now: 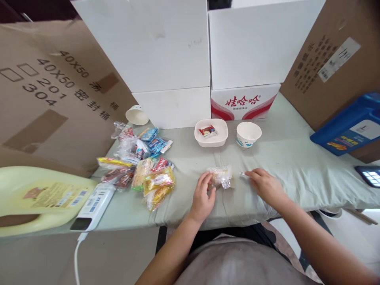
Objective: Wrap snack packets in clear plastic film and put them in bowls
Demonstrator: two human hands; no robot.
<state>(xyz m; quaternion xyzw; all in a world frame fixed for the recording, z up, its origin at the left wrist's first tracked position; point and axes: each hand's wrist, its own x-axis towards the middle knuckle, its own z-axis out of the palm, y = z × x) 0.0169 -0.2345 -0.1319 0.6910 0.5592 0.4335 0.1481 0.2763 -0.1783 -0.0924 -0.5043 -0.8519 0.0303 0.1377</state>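
Note:
My left hand (204, 196) is closed around the left end of a clear-wrapped snack (220, 176) that lies on the cloth-covered table (184, 206). To its right, my right hand (265, 186) pinches a small torn piece of wrapper (244, 174), apart from the snack. Behind the hands sits a white square bowl (211, 143) with a red-and-white packaged snack (208, 131) in it. Beside that bowl stands a white paper cup (248, 134) with a blue-green pattern near its base.
Several packaged snacks (157, 180) are piled at the left, near a tipped paper cup (137, 115). A power bank (94, 206) with a cable and a yellow jug (44, 198) lie at front left. White boxes (172, 107) line the back; a blue jug (350, 126) and phone (369, 176) are right.

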